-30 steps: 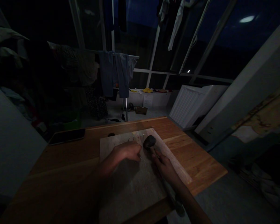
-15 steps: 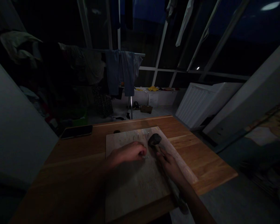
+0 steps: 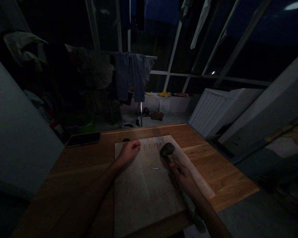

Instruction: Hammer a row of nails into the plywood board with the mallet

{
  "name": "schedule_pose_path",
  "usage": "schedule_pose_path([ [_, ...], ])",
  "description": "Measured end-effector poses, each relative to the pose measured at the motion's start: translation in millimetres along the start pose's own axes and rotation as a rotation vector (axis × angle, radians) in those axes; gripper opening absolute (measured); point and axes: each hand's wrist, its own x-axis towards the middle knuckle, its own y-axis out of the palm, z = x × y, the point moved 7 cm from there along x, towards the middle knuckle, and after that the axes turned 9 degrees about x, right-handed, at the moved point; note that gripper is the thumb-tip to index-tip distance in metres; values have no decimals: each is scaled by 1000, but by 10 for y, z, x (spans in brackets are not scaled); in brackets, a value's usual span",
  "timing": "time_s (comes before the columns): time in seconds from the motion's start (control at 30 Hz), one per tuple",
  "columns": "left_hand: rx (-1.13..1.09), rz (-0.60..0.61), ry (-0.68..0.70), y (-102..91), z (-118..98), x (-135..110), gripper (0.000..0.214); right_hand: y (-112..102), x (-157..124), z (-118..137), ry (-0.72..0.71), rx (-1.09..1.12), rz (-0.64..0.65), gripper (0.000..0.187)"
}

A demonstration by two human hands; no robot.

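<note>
A pale wooden board [image 3: 141,188] lies on a brown wooden table [image 3: 213,168]. My right hand [image 3: 183,177] grips the handle of a hammer [image 3: 167,150], whose dark head rests on the board near its far right corner. My left hand [image 3: 129,150] is stretched to the board's far edge, fingertips pinched at the left end of a row of small nails [image 3: 151,145] standing there. Whether a nail is between the fingers is too dark to tell. Loose nails [image 3: 154,169] lie on the board between my hands.
A dark phone [image 3: 83,139] lies at the table's far left. A small dark round object [image 3: 125,139] sits just beyond the board. Behind the table stand a rack of hanging clothes [image 3: 130,77], a white radiator [image 3: 208,110] and dark windows.
My left hand moved away from the loose nails in the board's middle, up and left to the far edge by the nail row. The hammer and right hand stayed nearly still.
</note>
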Motion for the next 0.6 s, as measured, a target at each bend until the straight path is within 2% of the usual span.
schedule_pose_path([
  [0.13,7,-29,34,22,22,13,15,66,6,42,28,46,34,81],
  [0.23,28,-5,37,57,41,20,14,205,35,190,7,91,61,79],
  [0.47,29,-7,-14,39,34,19,18,789,220,584,-53,111,218,72],
  [0.6,-2,-5,-19,28,47,26,17,1054,291,637,-120,58,322,66],
])
